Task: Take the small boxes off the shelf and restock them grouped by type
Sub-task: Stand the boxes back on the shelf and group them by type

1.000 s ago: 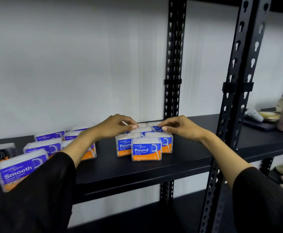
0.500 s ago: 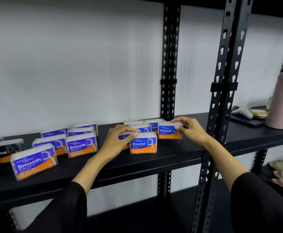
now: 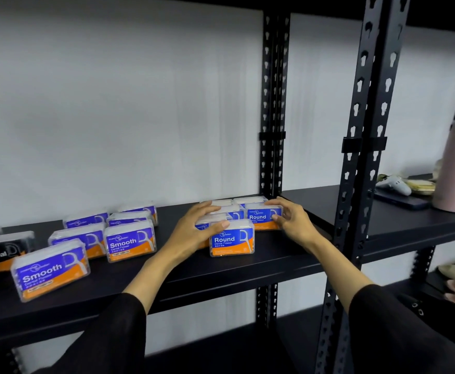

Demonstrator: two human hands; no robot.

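Looks nearly sorted to me: clear plastic blue-and-orange "Smooth" floss boxes (image 3: 129, 240) sit lower left on the black metal shelf (image 3: 248, 268), "Round" ones (image 3: 231, 240) mid-frame; left hand (image 3: 194, 230) lies flat across them, right hand (image 3: 292, 221) pinches the back-right "Round" box (image 3: 261, 217); only squaring-up left, I'd guess.

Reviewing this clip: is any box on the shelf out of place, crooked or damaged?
Nothing looks damaged or mixed up. The nearest Smooth box sits angled to the shelf edge, apart from its group. Round boxes cluster between the left hand and right hand; a Charcoal box stands far left.
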